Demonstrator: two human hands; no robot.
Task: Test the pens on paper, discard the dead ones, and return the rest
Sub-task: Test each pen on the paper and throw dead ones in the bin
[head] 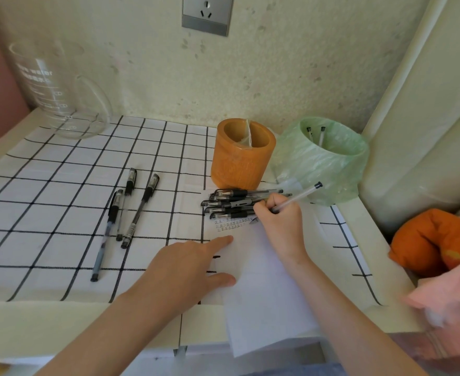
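My right hand [279,221] grips a clear-barrelled pen [300,195], its tip down on the white paper [261,280] beside rows of small written marks [231,223]. My left hand [193,261] lies flat on the paper's left edge with the forefinger stretched out. A pile of several black pens [231,203] lies just above the marks. Three black pens [127,213] lie apart on the checked cloth to the left. An orange pen holder [242,154] stands behind the pile. Right of it, a bin lined with a green bag [323,158] holds two pens.
A large glass measuring jug [60,90] stands at the back left of the checked tablecloth [47,199]. A wall socket [207,13] is above. An orange cushion [435,240] and pink fabric [451,297] lie off the table's right edge.
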